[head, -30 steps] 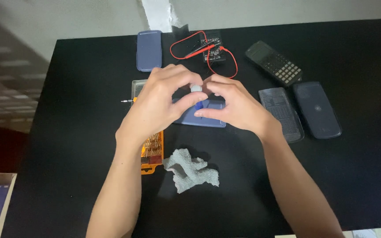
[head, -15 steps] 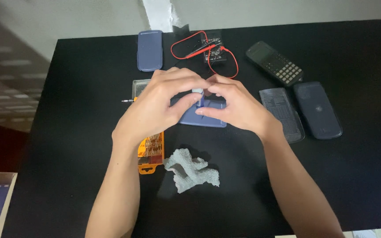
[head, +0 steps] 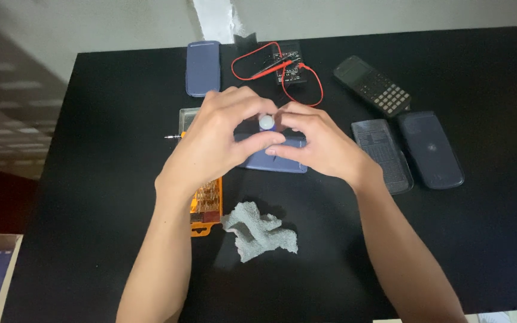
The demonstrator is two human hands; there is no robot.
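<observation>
On the black table (head: 450, 251), your left hand (head: 216, 143) and right hand (head: 318, 143) meet over a flat blue-grey phone (head: 273, 161), fingers pinching a small round white cap (head: 266, 122) just above it.

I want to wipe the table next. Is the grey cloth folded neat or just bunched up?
Bunched up. The grey cloth lies crumpled in an uneven heap on the black table, just beside the orange tool case, with neither hand on it.
</observation>
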